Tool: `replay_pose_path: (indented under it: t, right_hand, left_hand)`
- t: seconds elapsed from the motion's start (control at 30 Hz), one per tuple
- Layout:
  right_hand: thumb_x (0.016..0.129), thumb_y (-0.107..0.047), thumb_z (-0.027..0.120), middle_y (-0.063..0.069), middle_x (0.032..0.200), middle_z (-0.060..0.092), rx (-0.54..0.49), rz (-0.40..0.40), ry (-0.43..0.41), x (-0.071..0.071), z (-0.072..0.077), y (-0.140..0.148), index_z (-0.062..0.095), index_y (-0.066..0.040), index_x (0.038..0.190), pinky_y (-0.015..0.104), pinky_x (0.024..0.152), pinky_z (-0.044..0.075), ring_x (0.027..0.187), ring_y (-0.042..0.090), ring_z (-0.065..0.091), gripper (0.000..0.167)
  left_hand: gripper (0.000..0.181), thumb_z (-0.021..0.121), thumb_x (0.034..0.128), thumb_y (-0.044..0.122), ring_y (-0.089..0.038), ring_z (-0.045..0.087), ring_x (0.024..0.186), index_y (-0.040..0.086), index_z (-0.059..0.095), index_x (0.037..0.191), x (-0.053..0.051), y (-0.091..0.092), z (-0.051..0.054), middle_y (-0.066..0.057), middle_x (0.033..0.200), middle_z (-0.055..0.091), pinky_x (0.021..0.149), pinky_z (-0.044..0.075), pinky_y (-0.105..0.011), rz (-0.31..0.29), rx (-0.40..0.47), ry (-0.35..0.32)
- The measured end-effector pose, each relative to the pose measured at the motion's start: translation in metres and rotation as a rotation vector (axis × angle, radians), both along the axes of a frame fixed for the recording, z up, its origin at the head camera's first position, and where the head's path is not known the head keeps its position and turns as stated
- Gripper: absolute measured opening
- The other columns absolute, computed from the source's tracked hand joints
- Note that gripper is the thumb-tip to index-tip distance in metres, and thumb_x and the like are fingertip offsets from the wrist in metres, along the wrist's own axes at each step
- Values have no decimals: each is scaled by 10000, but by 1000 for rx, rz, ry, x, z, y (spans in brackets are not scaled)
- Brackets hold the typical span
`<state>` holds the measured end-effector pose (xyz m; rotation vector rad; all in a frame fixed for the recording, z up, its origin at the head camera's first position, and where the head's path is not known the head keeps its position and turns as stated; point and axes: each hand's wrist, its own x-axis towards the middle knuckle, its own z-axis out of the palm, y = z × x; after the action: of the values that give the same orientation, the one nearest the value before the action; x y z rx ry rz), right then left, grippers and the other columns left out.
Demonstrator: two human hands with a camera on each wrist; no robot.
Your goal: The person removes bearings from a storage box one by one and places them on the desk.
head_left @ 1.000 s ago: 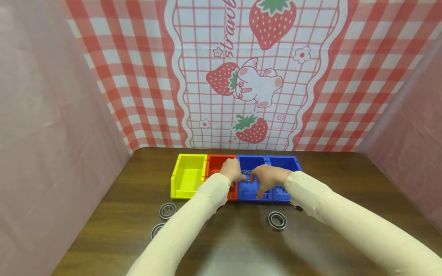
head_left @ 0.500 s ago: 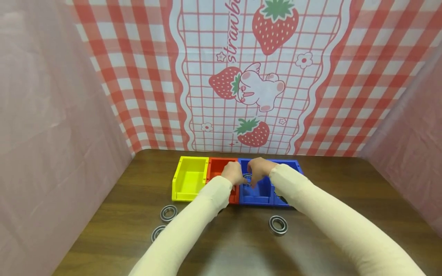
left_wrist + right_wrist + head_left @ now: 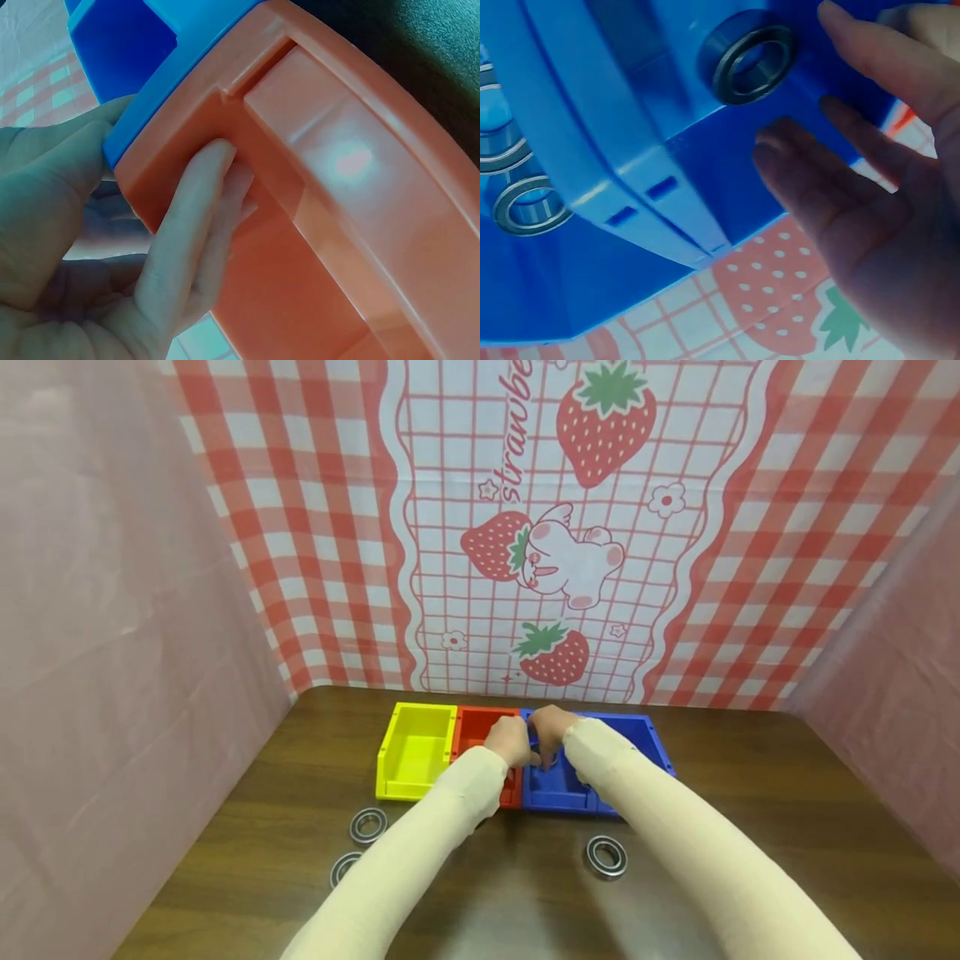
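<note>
My left hand (image 3: pixel 510 741) is at the wall between the red bin (image 3: pixel 484 719) and the nearer blue bin (image 3: pixel 551 792). Its straight fingers (image 3: pixel 196 202) press against the inside of the red bin, while the thumb goes behind the blue rim, so the hand pinches the paired walls. Over that blue bin, my right hand (image 3: pixel 551 728) has its thumb and fingers spread, holding nothing. Close by its fingertips, a dark-sealed ball bearing (image 3: pixel 754 64) lies in the bin, apart from them. More bearings (image 3: pixel 531 206) lie in the rightmost blue bin (image 3: pixel 525 289).
A yellow bin (image 3: pixel 416 758) stands at the row's left end. On the wooden table (image 3: pixel 247 827), two bearings (image 3: pixel 368 826) lie front left, one partly behind the left sleeve. Another bearing (image 3: pixel 606 857) lies in front of the blue bins. A checked strawberry cloth (image 3: pixel 330 568) hangs behind.
My right hand has moved left, from above the divider of the blue bins into the nearer blue bin, close to the left hand. The left hand stays at the red bin's wall. The view shifts slightly.
</note>
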<state>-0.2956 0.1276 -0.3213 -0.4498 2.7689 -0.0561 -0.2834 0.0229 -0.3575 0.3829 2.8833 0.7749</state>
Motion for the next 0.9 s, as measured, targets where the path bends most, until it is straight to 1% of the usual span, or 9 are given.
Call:
replay_pose_path:
  t: [0.1, 0.2, 0.3, 0.37, 0.43, 0.53, 0.7, 0.8, 0.9]
  right_hand:
    - [650, -30, 835, 133, 1230, 658, -17, 6, -27, -1, -7, 2, 624, -16, 1227, 352, 933, 533, 1101, 257, 628, 615]
    - [668, -43, 834, 124, 1183, 673, -38, -13, -45, -2, -15, 5, 625, -20, 1225, 349, 893, 546, 1036, 224, 637, 595]
    - [673, -70, 840, 113, 1090, 692, -33, -11, -33, -2, -20, 8, 641, -20, 1183, 339, 849, 553, 937, 179, 626, 550]
    - [672, -78, 842, 104, 1036, 699, -33, 1, -17, -1, -22, 9, 657, -22, 1139, 338, 842, 553, 904, 165, 614, 506]
    - [670, -73, 841, 97, 1008, 701, -39, 17, -7, -1, -23, 9, 666, -25, 1108, 330, 831, 552, 880, 152, 600, 473]
    - [665, -61, 840, 98, 1007, 701, -50, 29, -3, -1, -23, 9, 671, -25, 1090, 335, 833, 550, 884, 158, 600, 458]
    - [659, -79, 849, 126, 1096, 696, -22, 47, 15, -4, -21, 9, 657, -12, 1150, 355, 909, 534, 1003, 214, 632, 531]
    - [641, -65, 854, 122, 1090, 699, -21, 47, 14, -5, -21, 8, 660, -17, 1150, 341, 894, 538, 982, 198, 625, 546]
    - [624, -29, 844, 107, 1066, 705, -24, 53, 8, -3, -21, 8, 671, -24, 1133, 313, 856, 544, 913, 157, 589, 538]
  left_hand:
    - [418, 809, 766, 222, -169, 627, 503, -45, 664, 1053, 2, 1, 1, -181, 954, 708, 500, 539, -246, -4, -5, 0]
    - [404, 808, 767, 234, -182, 657, 564, -34, 672, 1037, 5, 2, 2, -165, 938, 710, 554, 562, -262, -1, -24, 8]
    - [403, 812, 761, 258, -202, 693, 685, -23, 678, 1016, 7, 3, 2, -152, 941, 715, 636, 582, -278, -3, -56, 42]
    - [409, 817, 755, 265, -218, 703, 764, -19, 679, 1015, 8, 4, 2, -148, 955, 718, 687, 587, -290, -4, -69, 57]
    - [411, 818, 753, 262, -225, 704, 796, -19, 677, 1018, 8, 3, 2, -147, 966, 717, 703, 588, -293, -5, -69, 56]
    - [403, 816, 757, 262, -215, 699, 780, -16, 678, 1015, 9, 2, 4, -142, 962, 718, 691, 585, -286, -9, -71, 52]
    - [379, 810, 764, 252, -199, 683, 630, -22, 680, 991, 5, 0, 6, -156, 911, 713, 616, 577, -276, -13, -54, 30]
    - [360, 811, 763, 251, -193, 670, 571, -21, 688, 964, 4, 0, 5, -159, 888, 715, 601, 575, -272, -17, -55, 28]
    - [354, 815, 757, 266, -179, 667, 596, -7, 695, 948, 3, 0, 4, -140, 883, 720, 638, 579, -265, -21, -74, 44]
